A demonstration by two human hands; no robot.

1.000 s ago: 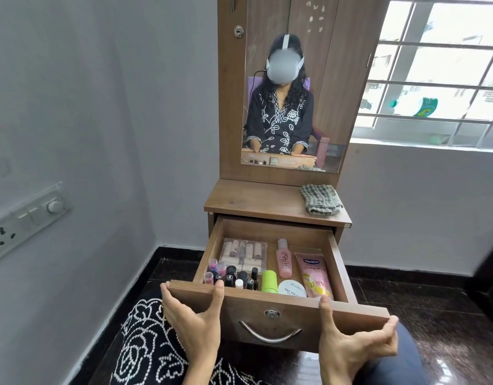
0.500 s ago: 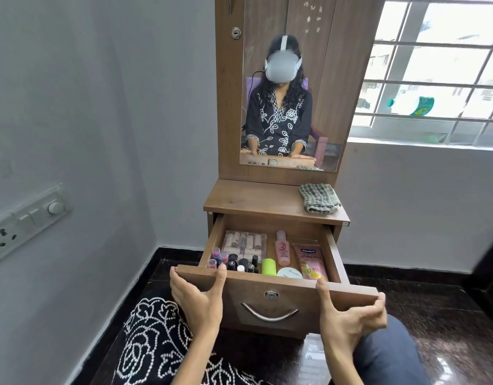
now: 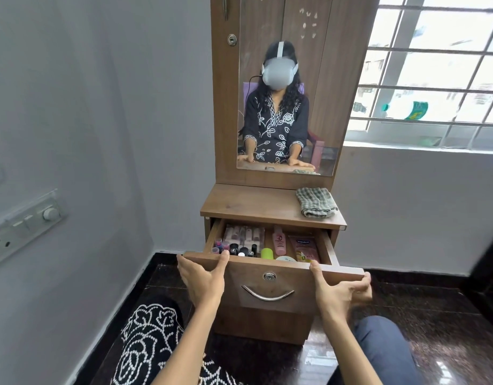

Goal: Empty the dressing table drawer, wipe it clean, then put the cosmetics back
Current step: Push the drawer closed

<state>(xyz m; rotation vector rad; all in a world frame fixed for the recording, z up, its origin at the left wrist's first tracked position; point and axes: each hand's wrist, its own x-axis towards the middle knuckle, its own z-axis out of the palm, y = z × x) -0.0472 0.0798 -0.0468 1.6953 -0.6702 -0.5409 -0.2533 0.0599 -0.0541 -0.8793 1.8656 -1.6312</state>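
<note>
Drawer (image 3: pixel 270 282) out, cosmetics (image 3: pixel 267 244) inside.
My left hand (image 3: pixel 203 279) and right hand (image 3: pixel 338 291) clasp its front edge, steadying it.

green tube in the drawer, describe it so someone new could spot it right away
Look into the open drawer under the mirror. The green tube stands at the front, between the dark little bottles and the white round jar. It is the only lime-green item there.
</note>
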